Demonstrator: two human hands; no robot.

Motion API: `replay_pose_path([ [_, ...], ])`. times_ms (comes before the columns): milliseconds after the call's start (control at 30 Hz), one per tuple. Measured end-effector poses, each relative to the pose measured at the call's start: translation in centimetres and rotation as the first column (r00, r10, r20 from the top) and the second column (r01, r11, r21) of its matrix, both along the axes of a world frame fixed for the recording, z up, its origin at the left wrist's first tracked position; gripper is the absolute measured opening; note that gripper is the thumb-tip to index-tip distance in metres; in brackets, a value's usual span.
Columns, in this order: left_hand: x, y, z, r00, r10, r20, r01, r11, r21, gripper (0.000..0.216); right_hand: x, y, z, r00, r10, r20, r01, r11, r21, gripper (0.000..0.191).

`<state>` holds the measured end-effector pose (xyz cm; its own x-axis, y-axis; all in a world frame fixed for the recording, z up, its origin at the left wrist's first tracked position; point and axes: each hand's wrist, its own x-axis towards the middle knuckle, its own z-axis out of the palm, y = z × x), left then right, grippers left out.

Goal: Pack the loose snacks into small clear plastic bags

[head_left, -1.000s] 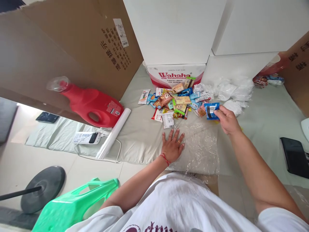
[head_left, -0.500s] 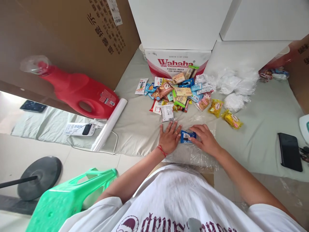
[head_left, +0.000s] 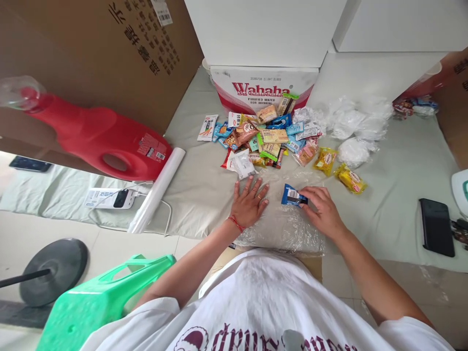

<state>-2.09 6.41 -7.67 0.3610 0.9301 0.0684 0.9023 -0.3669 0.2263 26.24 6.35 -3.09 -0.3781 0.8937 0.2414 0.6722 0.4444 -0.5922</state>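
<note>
My left hand (head_left: 249, 202) lies flat, fingers spread, on the left edge of a crinkled sheet of clear plastic wrap (head_left: 288, 229) spread over the grey cloth (head_left: 204, 190). My right hand (head_left: 321, 209) pinches a small blue snack packet (head_left: 292, 196) and holds it down on the wrap. Just beyond lies a pile of assorted snack packets (head_left: 263, 139). Two yellow packets (head_left: 336, 168) lie apart at the pile's right.
A Wahaha water carton (head_left: 263, 90) stands behind the pile, white crumpled bags (head_left: 351, 126) to its right. A red detergent jug (head_left: 95, 141) and a roll of wrap (head_left: 157, 190) lie left. A black phone (head_left: 437, 226) lies right; a green stool (head_left: 98, 302) sits near left.
My right hand carried the blue packet from beside the pile down onto the plastic wrap, then shifted it slightly right. My left hand stayed flat on the wrap.
</note>
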Motion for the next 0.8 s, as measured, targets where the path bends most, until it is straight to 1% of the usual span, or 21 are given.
replay_pose_path([
  [33,0.0,0.0,0.0,1.0,0.0,0.0,0.0,1.0,-0.005,0.055,-0.5,-0.4,0.2,0.999,0.037,-0.002,-0.037,0.999,-0.013,0.035],
  [100,0.1,-0.1,0.1,1.0,0.006,0.0,-0.006,1.0,-0.014,0.055,-1.7,-1.4,0.0,0.993,0.114,0.035,-0.113,0.993,-0.041,0.035],
  [200,0.2,0.0,0.3,1.0,0.023,-0.006,-0.023,1.0,-0.017,0.054,-2.7,-2.1,-1.0,0.976,0.166,0.139,-0.154,0.984,-0.093,0.036],
  [267,0.2,0.0,0.3,1.0,0.027,-0.008,-0.027,0.999,-0.017,0.053,-2.6,-1.2,-1.0,0.969,0.197,0.147,-0.18,0.976,-0.126,0.035],
  [300,0.2,0.0,0.3,1.0,0.026,-0.008,-0.026,1.0,-0.017,0.053,-2.2,-0.1,-0.6,0.971,0.199,0.133,-0.182,0.975,-0.127,0.034],
  [333,0.2,0.1,0.3,1.0,0.023,-0.006,-0.023,1.0,-0.017,0.053,-1.8,1.3,0.0,0.976,0.181,0.125,-0.167,0.98,-0.111,0.032],
  [400,0.1,0.2,0.3,1.0,0.018,0.001,-0.018,1.0,-0.015,0.053,-1.1,5.5,1.7,0.986,0.072,0.148,-0.068,0.997,-0.037,0.033],
  [467,0.2,0.2,0.4,1.0,0.014,0.005,-0.014,1.0,-0.014,0.054,-1.0,10.8,3.4,0.972,-0.047,0.231,0.038,0.998,0.044,0.038],
  [533,0.2,0.3,0.4,1.0,0.015,0.001,-0.015,1.0,-0.016,0.054,-1.9,16.5,4.3,0.95,-0.127,0.286,0.103,0.99,0.096,0.04],
  [600,0.2,0.3,0.4,1.0,0.018,-0.006,-0.018,1.0,-0.017,0.054,-3.6,21.8,4.2,0.932,-0.17,0.32,0.141,0.984,0.11,0.04],
  [633,0.2,0.3,0.4,1.0,0.019,-0.008,-0.019,1.0,-0.016,0.054,-4.6,24.0,3.9,0.921,-0.173,0.349,0.151,0.984,0.09,0.039],
  [667,0.2,0.3,0.4,1.0,0.02,-0.01,-0.02,1.0,-0.016,0.054,-5.6,25.9,3.5,0.908,-0.149,0.391,0.148,0.988,0.034,0.039],
  [733,0.2,0.3,0.4,1.0,0.018,-0.009,-0.019,1.0,-0.016,0.054,-7.2,28.5,2.7,0.881,-0.083,0.467,0.136,0.987,-0.081,0.044],
  [800,0.2,0.3,0.3,1.0,0.016,-0.002,-0.016,1.0,-0.015,0.054,-7.9,29.5,2.3,0.866,-0.081,0.494,0.15,0.983,-0.102,0.041],
])
